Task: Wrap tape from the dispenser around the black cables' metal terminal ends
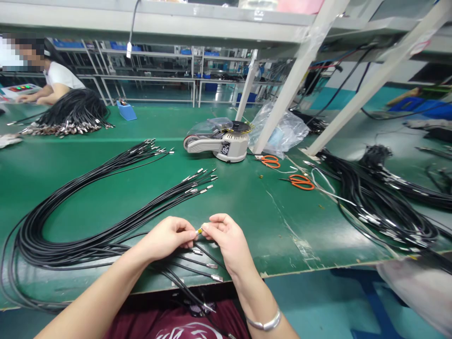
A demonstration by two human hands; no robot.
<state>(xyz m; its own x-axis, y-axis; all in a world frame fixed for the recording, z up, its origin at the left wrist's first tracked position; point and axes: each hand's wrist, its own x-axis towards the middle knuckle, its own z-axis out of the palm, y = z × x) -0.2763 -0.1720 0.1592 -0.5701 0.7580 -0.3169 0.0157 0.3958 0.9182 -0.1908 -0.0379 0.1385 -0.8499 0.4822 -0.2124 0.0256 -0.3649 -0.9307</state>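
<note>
– Where does the small yellow-banded piece [199, 231] sit?
– Between the two hands, over the near part of the green table [243, 202]
– And the fingers?
– Thumb and fingertips of the left hand [169, 236] pinch its left end, those of the right hand [227, 238] its right end
– Its long axis?
– Roughly left to right, right end tipped slightly far
– Which hand is nearer it?
– Neither; both touch it, and black cables [37, 240] spread to the left

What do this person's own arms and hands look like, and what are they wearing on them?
The left hand and right hand are gloveless, and no sleeves show on the forearms. A shiny silver bracelet circles the right wrist. Below, a maroon shirt has a pale print.
</note>
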